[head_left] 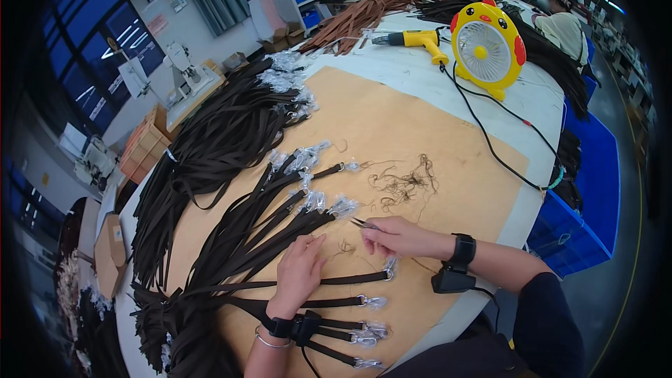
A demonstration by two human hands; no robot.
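My right hand (395, 236) is closed around small dark thread snips (365, 225), whose points face left toward a group of strap ends. My left hand (299, 271) rests over the dark straps, fingers stretched forward and thumb apart from them. One dark strap (353, 278) passes beneath this hand, and its metal clasp (390, 267) in clear plastic lies below my right hand. Several more straps (343, 302) fan out nearer me, ending in plastic-wrapped clasps (367, 336). Just beyond my fingers lie other wrapped clasps (343, 207).
Tangled thread scraps (409, 183) lie on the tan sheet (448, 136). A large strap bundle (217, 126) covers the far left. A yellow chick-shaped fan (486, 49), a yellow heat gun (420, 42) and cables stand behind. Blue bins (584, 199) sit right of the table; a person (563, 31) works beyond.
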